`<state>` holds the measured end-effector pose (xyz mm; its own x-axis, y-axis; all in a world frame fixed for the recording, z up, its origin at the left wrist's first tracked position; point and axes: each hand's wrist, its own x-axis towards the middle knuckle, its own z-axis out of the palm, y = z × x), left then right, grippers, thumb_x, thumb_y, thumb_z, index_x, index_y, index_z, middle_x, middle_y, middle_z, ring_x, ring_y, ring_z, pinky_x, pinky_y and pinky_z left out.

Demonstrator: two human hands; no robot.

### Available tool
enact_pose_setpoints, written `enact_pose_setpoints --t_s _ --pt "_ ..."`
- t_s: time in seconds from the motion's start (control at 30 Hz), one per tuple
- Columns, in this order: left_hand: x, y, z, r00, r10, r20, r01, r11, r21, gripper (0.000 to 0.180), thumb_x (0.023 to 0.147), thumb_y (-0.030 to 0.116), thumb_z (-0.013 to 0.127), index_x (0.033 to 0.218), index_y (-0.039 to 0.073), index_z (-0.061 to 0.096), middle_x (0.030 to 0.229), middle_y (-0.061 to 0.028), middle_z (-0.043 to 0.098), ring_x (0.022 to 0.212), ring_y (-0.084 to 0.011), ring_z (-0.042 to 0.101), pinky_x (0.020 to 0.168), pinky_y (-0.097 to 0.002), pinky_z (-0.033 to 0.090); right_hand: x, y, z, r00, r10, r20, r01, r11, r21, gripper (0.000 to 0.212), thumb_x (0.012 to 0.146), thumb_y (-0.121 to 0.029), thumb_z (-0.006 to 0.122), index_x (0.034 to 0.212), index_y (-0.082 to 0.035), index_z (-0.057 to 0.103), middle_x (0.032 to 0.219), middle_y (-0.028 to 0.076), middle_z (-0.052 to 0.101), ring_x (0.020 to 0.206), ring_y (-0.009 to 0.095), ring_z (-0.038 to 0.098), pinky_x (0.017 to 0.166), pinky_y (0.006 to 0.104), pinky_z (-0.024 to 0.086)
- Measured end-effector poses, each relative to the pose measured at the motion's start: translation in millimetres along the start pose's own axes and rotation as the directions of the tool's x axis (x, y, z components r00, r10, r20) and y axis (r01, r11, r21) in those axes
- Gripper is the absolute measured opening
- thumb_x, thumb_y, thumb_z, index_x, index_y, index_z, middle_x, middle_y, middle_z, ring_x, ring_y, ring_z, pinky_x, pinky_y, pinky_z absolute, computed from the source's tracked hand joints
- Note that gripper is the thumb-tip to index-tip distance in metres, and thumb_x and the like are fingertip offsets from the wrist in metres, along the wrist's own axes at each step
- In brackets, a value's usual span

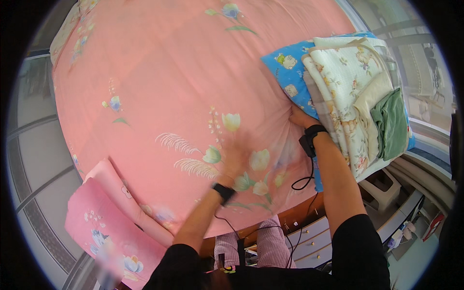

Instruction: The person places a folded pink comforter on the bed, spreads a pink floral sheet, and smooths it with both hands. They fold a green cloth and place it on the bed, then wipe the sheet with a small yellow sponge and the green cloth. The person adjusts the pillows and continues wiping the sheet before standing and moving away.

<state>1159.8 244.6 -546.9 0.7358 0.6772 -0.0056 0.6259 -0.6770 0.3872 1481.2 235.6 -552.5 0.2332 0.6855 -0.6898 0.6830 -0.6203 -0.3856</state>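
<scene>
A pink bed sheet point(145, 96) printed with tulips covers the bed in front of me. My left hand point(235, 157) is over the sheet near the printed flowers, its fingers smeared by motion. My right hand point(301, 117) is closed on the sheet beside the lower corner of a blue patterned cushion point(290, 72), which partly hides the fingers. Creases in the sheet run toward that hand. On the blue cushion lies a stack of folded floral fabric point(343, 72), with a cream cloth point(369, 104) and a green cloth point(391, 123) on top.
Pink pillows point(108, 220) lie at the near left corner. Black cables point(302, 183) hang from my wrists past the bed's near edge. Below right are white drawers point(311, 244) and a beige plastic stool point(382, 188). Glazed panels point(41, 125) border the left.
</scene>
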Motion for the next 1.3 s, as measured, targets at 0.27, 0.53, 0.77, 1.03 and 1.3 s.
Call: enact_pose_setpoints --t_s 0.27,0.53,0.77,1.03,1.3 --pt "-20 119 24 0.411 0.804 0.431 -0.191 0.538 -0.821 0.013 0.084 0.014 0.057 0.092 0.005 0.058 0.088 -0.0140 0.054 0.087 -0.0309 0.052 0.079 -0.0445 0.040 22 31 36 0.995 0.002 -0.098 0.001 0.999 0.032 0.068 0.081 -0.011 0.053 0.145 0.001 0.034 0.146 0.026 0.038 0.137 0.037 0.034 0.114 0.0378 0.026" --pt "267 -2 -84 0.923 0.128 -0.364 -0.244 0.925 -0.293 0.030 0.077 0.001 0.060 0.106 0.002 0.056 0.094 -0.0135 0.059 0.091 -0.0343 0.060 0.077 -0.0395 0.049 26 33 38 0.994 -0.088 -0.064 0.093 0.993 0.078 0.067 0.081 -0.011 0.052 0.145 0.001 0.035 0.146 0.026 0.038 0.137 0.038 0.035 0.114 0.0379 0.026" --pt "310 -6 -69 0.943 0.321 0.092 -0.296 0.931 -0.213 0.022 0.081 0.005 0.054 0.102 0.001 0.057 0.095 -0.0182 0.062 0.087 -0.0381 0.060 0.073 -0.0439 0.049 28 30 42 0.993 -0.106 -0.061 0.111 0.990 0.089 0.066 0.081 -0.011 0.052 0.144 0.001 0.035 0.146 0.026 0.038 0.137 0.038 0.035 0.114 0.0380 0.026" --pt "162 28 -88 0.538 0.704 0.465 -0.418 0.701 -0.578 0.018 0.091 0.011 0.050 0.100 -0.001 0.059 0.107 -0.0180 0.062 0.101 -0.0288 0.058 0.086 -0.0395 0.045 23 29 44 0.991 -0.116 -0.060 0.121 0.989 0.089 0.066 0.082 -0.011 0.052 0.144 0.001 0.036 0.146 0.026 0.039 0.136 0.038 0.035 0.114 0.0382 0.026" --pt "381 -66 -93 0.994 -0.103 0.048 0.091 0.473 -0.876 0.030 0.097 0.025 0.053 0.107 -0.001 0.065 0.095 -0.0075 0.068 0.089 -0.0157 0.064 0.084 -0.0290 0.049 25 32 46 0.990 -0.122 -0.075 0.128 0.989 0.070 0.065 0.082 -0.011 0.052 0.144 0.001 0.036 0.146 0.026 0.039 0.136 0.038 0.036 0.114 0.0383 0.026"
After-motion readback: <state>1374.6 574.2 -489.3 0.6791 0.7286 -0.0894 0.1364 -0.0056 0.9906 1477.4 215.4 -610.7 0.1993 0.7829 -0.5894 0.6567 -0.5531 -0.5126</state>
